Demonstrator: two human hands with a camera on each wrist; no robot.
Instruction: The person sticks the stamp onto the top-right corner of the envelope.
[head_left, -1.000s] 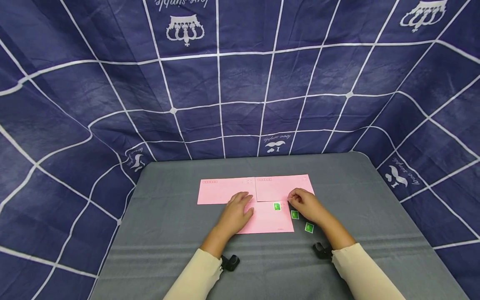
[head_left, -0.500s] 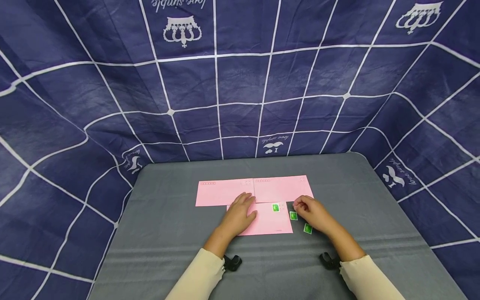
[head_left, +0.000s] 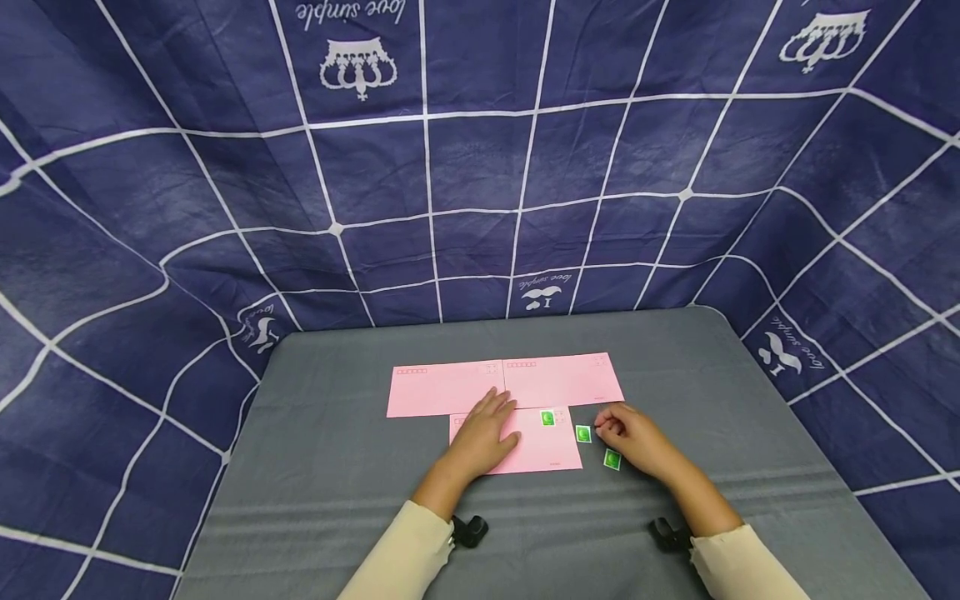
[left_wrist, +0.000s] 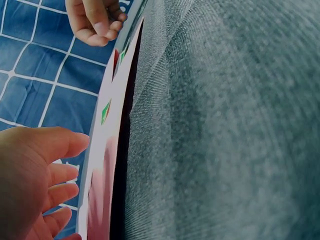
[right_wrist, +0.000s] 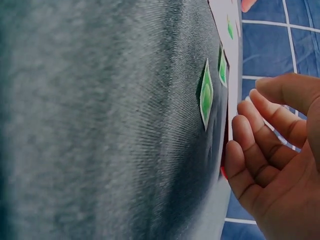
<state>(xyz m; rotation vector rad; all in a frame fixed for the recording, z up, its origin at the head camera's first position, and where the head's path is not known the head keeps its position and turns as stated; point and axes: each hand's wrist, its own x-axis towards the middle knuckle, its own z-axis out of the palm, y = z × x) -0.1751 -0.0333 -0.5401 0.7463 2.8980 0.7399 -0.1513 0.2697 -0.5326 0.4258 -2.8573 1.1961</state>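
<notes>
My left hand [head_left: 482, 435] rests on the lower pink envelope [head_left: 555, 454], fingers spread and fingertips near the upper envelopes' bottom edges. A green stamp [head_left: 547, 418] lies in this envelope's top right area, beside its printed boxes. My right hand [head_left: 633, 437] is just right of the envelopes with loosely curled fingers. In the right wrist view its thumb [right_wrist: 285, 90] is near the index fingertip, with nothing seen between them. Close to those fingers, on the grey cloth, are two loose green stamps, a nearer one [head_left: 612, 459] and a farther one [head_left: 583, 433].
Two more pink envelopes, a left one [head_left: 442, 390] and a right one [head_left: 562, 379], lie side by side behind the lower one. Grey cloth [head_left: 337, 500] covers the table. A blue curtain with white lines [head_left: 480, 167] encloses the back and sides.
My right hand has moved off the corner of the right envelope, rightward and nearer to me, beside the loose stamps. My left hand stays on the lower envelope. The head view has shifted slightly.
</notes>
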